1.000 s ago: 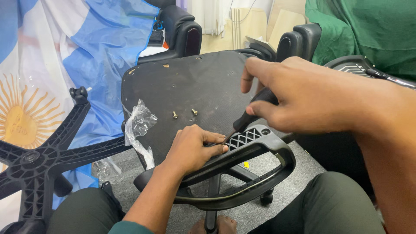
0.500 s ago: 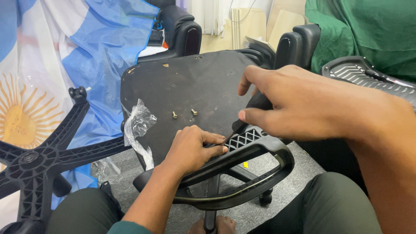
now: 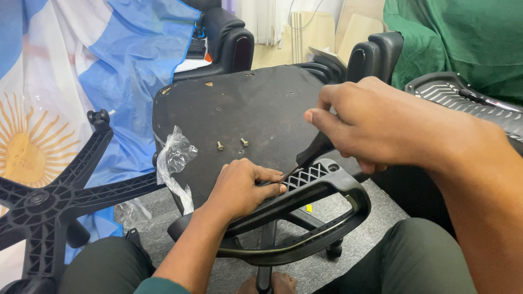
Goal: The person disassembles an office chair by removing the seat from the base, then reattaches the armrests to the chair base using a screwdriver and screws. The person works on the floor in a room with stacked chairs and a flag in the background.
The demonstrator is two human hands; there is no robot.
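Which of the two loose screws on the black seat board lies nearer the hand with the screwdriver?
The right-hand screw; the other screw sits farther left, toward the plastic bag.

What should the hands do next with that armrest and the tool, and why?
Probably keep turning the screwdriver. The right hand grips its handle, the tip sits at the armrest bracket by the left hand, which steadies the armrest on the seat. Two screws lie loose there.
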